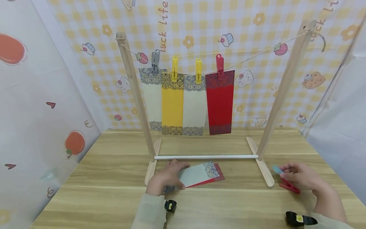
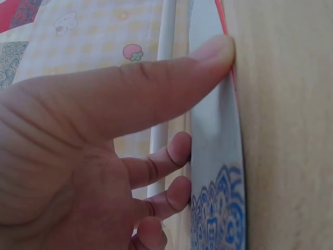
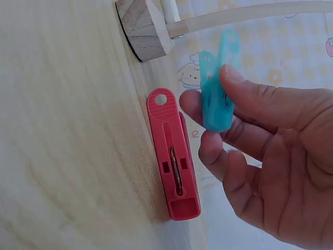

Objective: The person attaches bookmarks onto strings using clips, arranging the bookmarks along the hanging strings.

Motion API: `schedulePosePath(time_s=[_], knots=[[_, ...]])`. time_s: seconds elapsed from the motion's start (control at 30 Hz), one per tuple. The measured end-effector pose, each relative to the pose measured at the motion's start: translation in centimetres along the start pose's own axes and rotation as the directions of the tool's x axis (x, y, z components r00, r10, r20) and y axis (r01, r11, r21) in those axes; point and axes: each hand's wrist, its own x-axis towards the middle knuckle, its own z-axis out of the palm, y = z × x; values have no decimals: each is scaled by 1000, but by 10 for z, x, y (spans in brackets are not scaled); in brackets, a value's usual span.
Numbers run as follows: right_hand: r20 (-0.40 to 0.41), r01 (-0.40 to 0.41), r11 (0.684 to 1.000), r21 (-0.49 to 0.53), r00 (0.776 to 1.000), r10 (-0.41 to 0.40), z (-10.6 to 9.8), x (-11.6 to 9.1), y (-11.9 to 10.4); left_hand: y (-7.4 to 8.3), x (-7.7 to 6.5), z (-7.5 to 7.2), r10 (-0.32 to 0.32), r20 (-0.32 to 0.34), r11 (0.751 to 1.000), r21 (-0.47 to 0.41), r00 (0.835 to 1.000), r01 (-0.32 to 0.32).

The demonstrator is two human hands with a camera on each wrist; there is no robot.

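Observation:
My left hand holds a white card with a blue lace pattern by its long edges, thumb on the near side and fingertips on the far side. Under it a red card sticks out at the right, and both lie on the table. Between the thumb and fingers of my right hand a light blue clothespin is pinched, raised off the table. Just beside that hand lies a red clothespin, touched by no finger in the right wrist view.
A wooden frame with a white crossbar carries a sagging string. From it hang white, yellow and red cards, held by grey, yellow and red clothespins. A patterned cloth covers the back.

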Motion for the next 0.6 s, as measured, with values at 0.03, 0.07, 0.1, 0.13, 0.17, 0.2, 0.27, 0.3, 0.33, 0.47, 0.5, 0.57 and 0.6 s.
schedulePosePath(time_s=[0.03,0.07,0.1,0.13,0.17,0.2,0.27,0.3,0.33,0.47,0.5,0.57,0.6], knots=[[-3,9,1000,20,1000,-9,0,-1,0,0,0,0,-2,3,1000,-1,1000,2],[-6,18,999,35,1000,-18,1,-2,0,1,0,0,-4,4,1000,1,1000,4],[-11,26,999,47,1000,-25,1,-2,0,2,0,0,-6,6,1000,6,1000,6],[-16,31,998,55,999,-30,2,-2,0,2,-1,0,-8,8,1000,9,1000,8],[-20,35,997,63,999,-34,3,-2,-1,2,-1,0,-11,9,1000,14,1000,10],[-26,33,997,68,999,-31,3,-2,-1,2,-1,0,-10,10,1000,18,1000,10],[-37,23,997,68,999,-21,4,-1,-2,3,-1,-1,-12,13,1000,19,1000,12],[-43,23,998,64,999,-20,4,-1,-3,3,-1,-1,-13,14,1000,20,1000,12],[-47,19,998,65,999,-16,4,0,-3,3,-1,-1,-13,15,1000,19,1000,12],[-62,25,998,60,998,-21,3,1,-3,3,-1,-1,-8,12,999,35,1000,7],[-61,24,998,61,998,-20,3,1,-3,4,-1,-1,-4,10,999,41,1000,4],[-62,23,997,69,998,-19,3,1,-2,4,-1,-1,-1,9,999,48,1000,1],[-62,21,997,79,998,-16,3,1,-2,4,-2,-1,1,8,999,48,1000,-1]])
